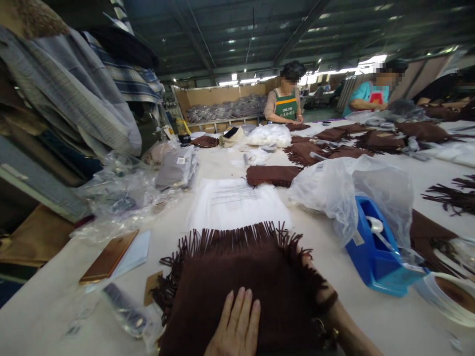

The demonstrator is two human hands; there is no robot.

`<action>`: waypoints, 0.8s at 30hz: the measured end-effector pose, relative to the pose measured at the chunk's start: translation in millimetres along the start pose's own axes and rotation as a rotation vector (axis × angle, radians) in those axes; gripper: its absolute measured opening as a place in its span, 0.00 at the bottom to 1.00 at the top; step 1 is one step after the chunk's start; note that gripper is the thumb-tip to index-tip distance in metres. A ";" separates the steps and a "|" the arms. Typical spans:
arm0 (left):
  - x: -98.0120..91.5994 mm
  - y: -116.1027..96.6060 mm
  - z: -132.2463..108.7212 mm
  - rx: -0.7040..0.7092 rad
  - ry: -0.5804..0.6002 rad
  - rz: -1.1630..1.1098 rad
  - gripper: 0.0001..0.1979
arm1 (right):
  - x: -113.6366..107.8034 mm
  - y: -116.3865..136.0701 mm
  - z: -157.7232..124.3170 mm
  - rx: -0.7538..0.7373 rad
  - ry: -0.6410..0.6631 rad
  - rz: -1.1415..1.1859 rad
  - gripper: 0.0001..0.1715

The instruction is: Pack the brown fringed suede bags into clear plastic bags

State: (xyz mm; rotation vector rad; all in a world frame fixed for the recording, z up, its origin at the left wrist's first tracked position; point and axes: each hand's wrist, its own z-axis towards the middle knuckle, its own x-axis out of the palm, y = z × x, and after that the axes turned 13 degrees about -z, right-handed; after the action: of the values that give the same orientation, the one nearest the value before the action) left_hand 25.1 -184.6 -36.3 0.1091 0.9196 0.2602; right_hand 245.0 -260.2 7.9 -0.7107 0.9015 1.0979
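A folded dark brown fringed scarf lies on the white table right in front of me, fringe pointing away. My left hand rests flat on its near part, fingers stretched out and together. My right forearm comes in from the lower right with a bracelet at the wrist. The right hand itself is tucked under the scarf's right edge, so its fingers are hidden. A clear plastic bag with printed text lies just beyond the fringe.
A blue tape dispenser and a crumpled plastic bag sit to the right, with tape rolls nearby. Cards and a brown booklet lie at left. Further brown scarves cover the table. Two persons work at the far end.
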 end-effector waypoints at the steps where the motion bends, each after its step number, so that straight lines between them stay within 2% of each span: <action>1: -0.5 -0.7 1.3 0.014 0.016 0.013 0.17 | 4.3 6.2 1.6 -0.016 0.043 0.028 0.22; 3: 0.2 -1.6 3.6 0.022 0.033 0.022 0.16 | 16.7 24.8 0.5 -0.032 0.116 0.038 0.27; 5: 3.5 -3.0 5.5 0.005 -0.014 0.004 0.15 | 32.0 46.0 -4.9 -0.038 0.127 -0.027 0.34; 7: 8.8 -6.4 7.4 -0.013 -0.098 -0.019 0.14 | 45.4 62.3 -11.4 -0.061 0.053 -0.131 0.35; 11: 14.6 -14.9 9.7 -0.070 -0.187 -0.039 0.15 | 53.4 68.0 -16.5 -0.211 -0.145 -0.206 0.25; 14: -1.2 -3.4 7.5 -0.055 -0.195 -0.127 0.10 | 52.1 57.6 -11.2 -0.403 -0.256 -0.144 0.21; 16: -25.9 18.5 2.9 -0.066 -0.095 -0.250 0.10 | 51.3 52.0 -7.4 -0.475 -0.305 -0.086 0.21; 18: -54.6 48.7 -6.1 -0.225 0.052 -0.332 0.17 | 50.0 49.4 -5.8 -0.501 -0.319 -0.049 0.22; 19: -66.9 64.8 -13.0 -0.377 0.121 -0.336 0.19 | 49.3 49.0 -5.7 -0.507 -0.318 -0.042 0.23; 20: -76.3 80.1 -21.8 -0.545 0.141 -0.313 0.19 | 48.9 48.9 -6.0 -0.512 -0.315 -0.039 0.24; 22: -86.4 104.1 -44.5 -0.769 0.222 -0.248 0.17 | 49.8 48.7 -6.5 -0.535 -0.317 -0.039 0.25; 24: -89.1 114.4 -70.6 -0.902 0.291 -0.166 0.14 | 53.5 47.6 -6.4 -0.555 -0.335 -0.035 0.25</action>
State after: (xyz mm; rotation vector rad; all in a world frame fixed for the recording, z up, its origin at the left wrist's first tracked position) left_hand -102.7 -99.6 13.1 -0.8519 1.0158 0.5221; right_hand 208.1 -227.7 -44.5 -0.9516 0.2913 1.4027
